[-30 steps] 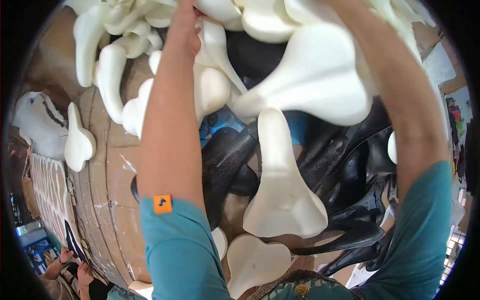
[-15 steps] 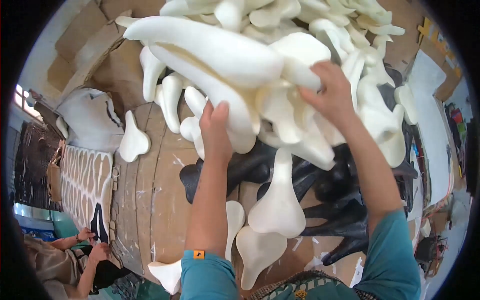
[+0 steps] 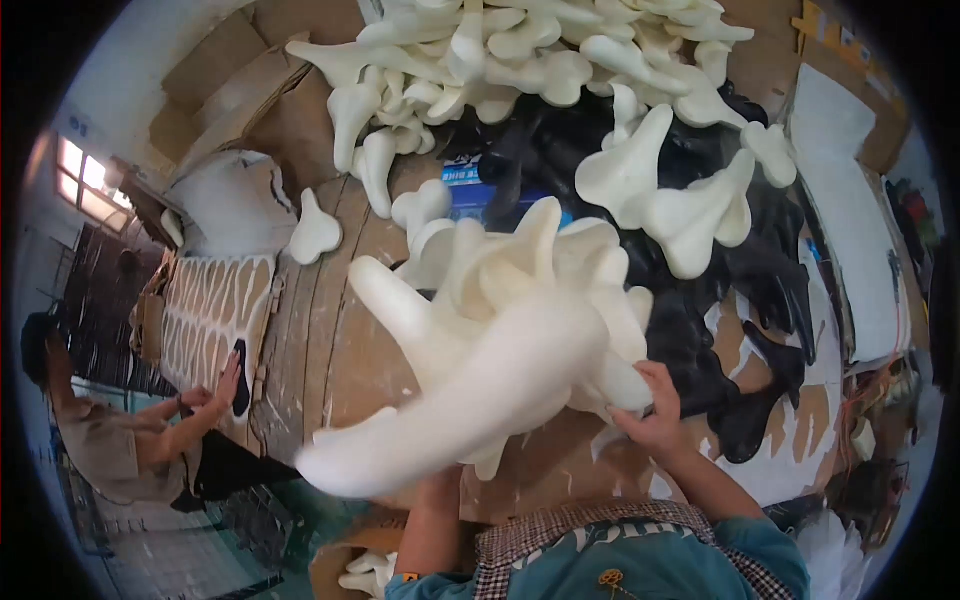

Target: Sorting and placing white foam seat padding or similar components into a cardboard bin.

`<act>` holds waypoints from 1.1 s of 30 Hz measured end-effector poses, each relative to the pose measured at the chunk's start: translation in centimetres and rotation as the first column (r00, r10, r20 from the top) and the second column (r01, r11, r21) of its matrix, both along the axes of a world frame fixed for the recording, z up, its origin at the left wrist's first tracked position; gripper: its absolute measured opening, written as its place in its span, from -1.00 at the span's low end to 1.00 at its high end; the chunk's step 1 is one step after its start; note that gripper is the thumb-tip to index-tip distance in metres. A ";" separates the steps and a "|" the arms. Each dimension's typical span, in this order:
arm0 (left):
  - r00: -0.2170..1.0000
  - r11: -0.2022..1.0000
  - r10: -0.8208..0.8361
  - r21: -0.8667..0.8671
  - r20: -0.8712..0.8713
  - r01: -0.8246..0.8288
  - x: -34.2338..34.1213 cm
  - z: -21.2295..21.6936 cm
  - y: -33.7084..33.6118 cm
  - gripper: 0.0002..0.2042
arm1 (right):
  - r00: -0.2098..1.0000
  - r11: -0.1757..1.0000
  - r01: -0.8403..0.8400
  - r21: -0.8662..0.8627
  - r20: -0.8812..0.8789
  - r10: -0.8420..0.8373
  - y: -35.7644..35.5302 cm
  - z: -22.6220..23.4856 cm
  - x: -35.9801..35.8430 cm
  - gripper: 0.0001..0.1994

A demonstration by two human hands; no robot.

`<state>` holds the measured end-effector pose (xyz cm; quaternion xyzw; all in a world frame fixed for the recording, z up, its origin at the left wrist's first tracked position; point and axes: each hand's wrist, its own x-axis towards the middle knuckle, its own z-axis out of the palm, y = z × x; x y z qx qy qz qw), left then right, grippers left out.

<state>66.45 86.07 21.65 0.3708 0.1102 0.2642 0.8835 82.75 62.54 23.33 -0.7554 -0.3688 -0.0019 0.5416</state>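
Note:
An armful of cream-white foam bicycle saddle pads (image 3: 500, 350) is held up close to my chest, bunched together and partly blurred. My right hand (image 3: 652, 408) is closed round the narrow nose of one pad at the right of the bunch. From the lower edge my left forearm (image 3: 430, 515) reaches up beneath the pads; they hide the hand and its fingers. Black saddle-shaped pieces (image 3: 690, 350) lie on the table just beyond and to the right of the bunch. Several more white pads (image 3: 665, 200) rest on top of them.
A heap of white pads (image 3: 540, 45) covers the far table. Cardboard (image 3: 340, 330) lines the surface, with a lone pad (image 3: 316, 228) at left. Below me stands a cardboard box (image 3: 335, 565) holding white pieces. A co-worker (image 3: 130, 440) works at left beside a patterned sheet (image 3: 215, 315).
The bunch of pads has come from the far heap down toward my chest, with my right hand drawn back too. My left hand has gone out of sight under it. Black pieces are more exposed.

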 end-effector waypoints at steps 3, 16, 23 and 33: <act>0.973 0.977 -0.174 -0.154 -0.152 0.150 -4.8 -3.3 -3.2 -0.37 | 0.997 0.997 -0.009 -0.083 -0.083 0.002 -4.8 -2.6 -2.6 -0.52; 0.811 0.980 0.041 -0.134 -0.583 -0.146 -15.9 -11.4 -15.3 -0.37 | 0.962 0.996 -0.032 -0.080 -0.273 0.009 -11.0 -6.9 4.3 -0.53; 0.740 0.955 0.199 -0.043 -0.643 -0.294 -13.7 -10.0 -14.9 -0.39 | 0.739 0.996 -0.050 0.074 -0.668 0.087 -0.4 -10.4 12.1 -0.35; 0.846 0.804 0.319 0.594 -0.428 -0.002 -10.7 -4.1 -23.4 -0.07 | 0.786 0.941 -0.335 0.052 -0.535 0.309 -4.8 -12.7 0.2 -0.57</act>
